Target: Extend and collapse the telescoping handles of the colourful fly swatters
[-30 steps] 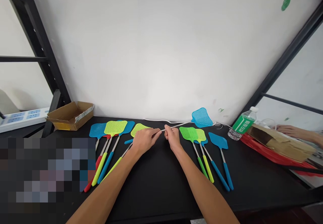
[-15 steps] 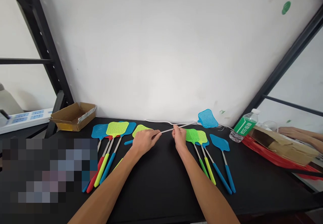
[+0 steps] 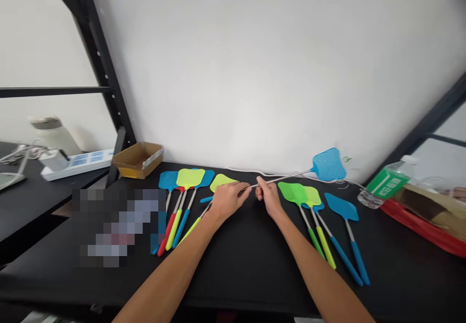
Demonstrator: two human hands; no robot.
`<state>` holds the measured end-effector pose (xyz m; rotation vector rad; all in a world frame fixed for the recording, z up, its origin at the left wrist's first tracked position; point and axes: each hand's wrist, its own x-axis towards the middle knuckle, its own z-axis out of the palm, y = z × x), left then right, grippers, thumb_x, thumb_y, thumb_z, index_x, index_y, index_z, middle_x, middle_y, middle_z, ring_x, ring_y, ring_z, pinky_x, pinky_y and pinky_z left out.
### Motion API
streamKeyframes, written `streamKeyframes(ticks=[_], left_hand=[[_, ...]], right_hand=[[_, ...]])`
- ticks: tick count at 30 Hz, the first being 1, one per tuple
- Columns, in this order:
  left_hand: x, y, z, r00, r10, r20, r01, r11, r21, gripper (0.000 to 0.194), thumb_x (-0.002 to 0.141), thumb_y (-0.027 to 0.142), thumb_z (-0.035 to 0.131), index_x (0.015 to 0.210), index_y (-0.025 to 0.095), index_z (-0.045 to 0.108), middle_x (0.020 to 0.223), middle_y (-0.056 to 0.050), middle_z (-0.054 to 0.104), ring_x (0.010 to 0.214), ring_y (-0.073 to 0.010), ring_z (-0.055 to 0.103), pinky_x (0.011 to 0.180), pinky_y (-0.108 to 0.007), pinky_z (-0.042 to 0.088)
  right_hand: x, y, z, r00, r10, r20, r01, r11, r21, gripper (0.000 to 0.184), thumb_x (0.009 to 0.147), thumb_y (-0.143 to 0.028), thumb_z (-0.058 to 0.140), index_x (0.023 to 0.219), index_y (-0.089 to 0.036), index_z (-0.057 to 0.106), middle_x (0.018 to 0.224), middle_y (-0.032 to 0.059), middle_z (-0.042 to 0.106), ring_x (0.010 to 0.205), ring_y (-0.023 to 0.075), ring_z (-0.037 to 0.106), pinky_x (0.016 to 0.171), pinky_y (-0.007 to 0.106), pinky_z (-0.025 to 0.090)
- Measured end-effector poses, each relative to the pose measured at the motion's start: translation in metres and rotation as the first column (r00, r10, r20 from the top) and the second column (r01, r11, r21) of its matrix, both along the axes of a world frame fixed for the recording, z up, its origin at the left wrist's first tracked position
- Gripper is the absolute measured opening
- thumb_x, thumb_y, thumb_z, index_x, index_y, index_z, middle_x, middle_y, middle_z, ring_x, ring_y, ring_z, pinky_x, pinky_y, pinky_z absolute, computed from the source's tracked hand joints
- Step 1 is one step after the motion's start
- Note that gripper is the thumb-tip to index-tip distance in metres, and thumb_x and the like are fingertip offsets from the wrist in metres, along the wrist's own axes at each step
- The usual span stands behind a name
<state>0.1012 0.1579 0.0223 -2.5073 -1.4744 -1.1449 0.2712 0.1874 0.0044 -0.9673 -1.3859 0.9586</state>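
A blue fly swatter (image 3: 329,164) with a thin metal rod is held crosswise above the black table, its head up to the right. My left hand (image 3: 228,201) is closed around its handle end, and a blue handle tip shows left of the hand. My right hand (image 3: 268,196) pinches the metal rod partway along. Beneath and left of my left hand lies a yellow-green fly swatter (image 3: 221,182), partly hidden. Right of my right hand rest a green fly swatter (image 3: 294,193), a yellow-green one (image 3: 313,196) and blue ones, including a separate blue fly swatter (image 3: 342,206).
Several fly swatters (image 3: 190,179) lie grouped on the left, beside a blurred-out patch. A cardboard box (image 3: 138,160) stands at the back left near a power strip (image 3: 82,163). On the right are a tilted water bottle (image 3: 388,182) and a carton on red plastic (image 3: 422,226).
The view has turned left, so the surroundings sit farther right. More of the blue fly swatter's rod now shows between my right hand and its head.
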Motion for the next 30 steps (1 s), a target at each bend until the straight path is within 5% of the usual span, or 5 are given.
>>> streamKeyframes(ticks=[6, 30], left_hand=[[0.004, -0.007, 0.001, 0.997, -0.017, -0.074, 0.017, 1.0, -0.011, 0.024, 0.099, 0.035, 0.046, 0.102, 0.025, 0.068, 0.09, -0.003, 0.071, 0.078, -0.0178, 0.065, 0.061, -0.027, 0.036], [0.007, -0.01, 0.002, 0.995, -0.065, -0.08, 0.054, 0.989, -0.141, 0.035, 0.102, 0.041, 0.038, 0.118, 0.032, 0.067, 0.093, -0.004, 0.072, 0.081, -0.0194, 0.066, 0.065, -0.027, 0.041]], right_hand=[[-0.007, -0.003, -0.005, 0.994, 0.105, 0.036, -0.105, 0.994, 0.013, 0.061, 0.093, -0.055, 0.053, 0.043, -0.021, 0.043, 0.04, -0.0021, 0.039, 0.045, 0.0127, 0.039, 0.054, 0.03, 0.031], [-0.006, -0.001, -0.01, 0.993, 0.072, -0.092, -0.079, 0.993, -0.084, 0.062, 0.086, -0.053, 0.065, 0.041, -0.023, 0.036, 0.037, -0.0041, 0.031, 0.039, 0.0109, 0.034, 0.045, 0.03, 0.03]])
